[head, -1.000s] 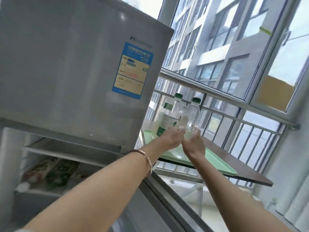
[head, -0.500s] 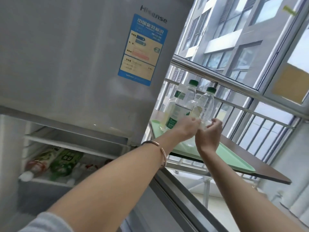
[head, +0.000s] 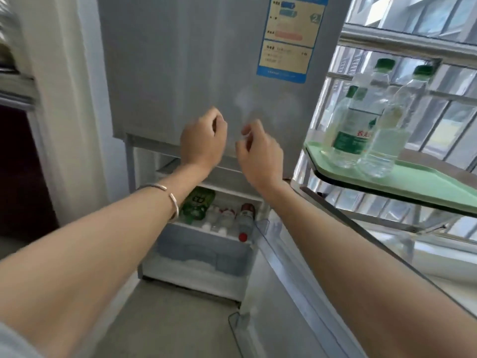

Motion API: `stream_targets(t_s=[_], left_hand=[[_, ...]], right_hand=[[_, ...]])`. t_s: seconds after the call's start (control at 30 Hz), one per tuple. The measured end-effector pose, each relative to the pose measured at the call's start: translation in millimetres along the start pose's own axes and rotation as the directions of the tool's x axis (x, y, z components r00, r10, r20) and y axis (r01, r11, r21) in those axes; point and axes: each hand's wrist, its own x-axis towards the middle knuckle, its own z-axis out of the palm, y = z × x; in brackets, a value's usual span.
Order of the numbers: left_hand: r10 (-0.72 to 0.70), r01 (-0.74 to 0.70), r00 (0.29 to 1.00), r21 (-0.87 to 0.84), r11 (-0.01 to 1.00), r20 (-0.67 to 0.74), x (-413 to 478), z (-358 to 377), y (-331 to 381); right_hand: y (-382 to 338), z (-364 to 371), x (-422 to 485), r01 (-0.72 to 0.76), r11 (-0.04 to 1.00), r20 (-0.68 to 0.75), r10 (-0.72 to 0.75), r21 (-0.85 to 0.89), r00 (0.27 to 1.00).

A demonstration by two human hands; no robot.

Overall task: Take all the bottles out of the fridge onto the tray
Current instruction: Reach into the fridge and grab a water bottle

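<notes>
The fridge (head: 206, 73) stands with its lower door swung open, so the shelf shows. The green tray (head: 426, 182) sits on the table beside it, within reach, carrying three upright water bottles (head: 353, 130). More bottles (head: 229, 218) lie on the shelf. Your left hand (head: 202, 143) and right hand (head: 260, 153) hang loosely curled, holding nothing.

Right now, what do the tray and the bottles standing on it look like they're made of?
Tray: probably plastic, a matte mint green with a moulded raised rim. Bottles: thin clear plastic, glossy and see-through, with green screw caps; one wears a green printed label.
</notes>
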Motion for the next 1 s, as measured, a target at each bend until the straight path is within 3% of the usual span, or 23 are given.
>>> stream_targets(t_s=[0.1,0.17,0.27,0.43,0.53,0.63,0.7,0.8,1.0], left_hand=[[-0.031,0.019,0.995,0.126,0.992,0.090,-27,-4,-51],[-0.093,0.067,0.985,0.176,0.982,0.144,-43,0,-83],[-0.219,0.150,0.936,0.249,0.957,0.277,-66,18,-123],[-0.303,0.205,0.832,0.250,0.946,0.464,-84,69,-186],[-0.318,0.219,0.769,0.238,0.946,0.554,-88,100,-208],[-0.318,0.233,0.728,0.217,0.948,0.608,-92,124,-223],[-0.299,0.226,0.725,0.196,0.954,0.620,-96,136,-231],[-0.284,0.228,0.701,0.171,0.958,0.654,-103,145,-240],[-0.349,0.322,0.640,0.174,0.931,0.684,-107,133,-241]], right_hand=[[-7,52,-24,-0.154,0.987,0.265,0.161,-0.047,0.951],[4,93,-44,-0.306,0.945,0.462,0.322,-0.113,0.826],[38,138,-74,-0.415,0.870,0.595,0.487,-0.266,0.639],[111,186,-113,-0.538,0.670,0.561,0.735,-0.512,0.382],[146,212,-124,-0.528,0.577,0.479,0.815,-0.623,0.325],[168,232,-133,-0.472,0.563,0.511,0.823,-0.679,0.248],[180,243,-139,-0.452,0.565,0.523,0.821,-0.690,0.227],[192,254,-147,-0.455,0.570,0.514,0.820,-0.684,0.252],[187,255,-151,-0.302,0.617,0.501,0.777,-0.726,0.382]])
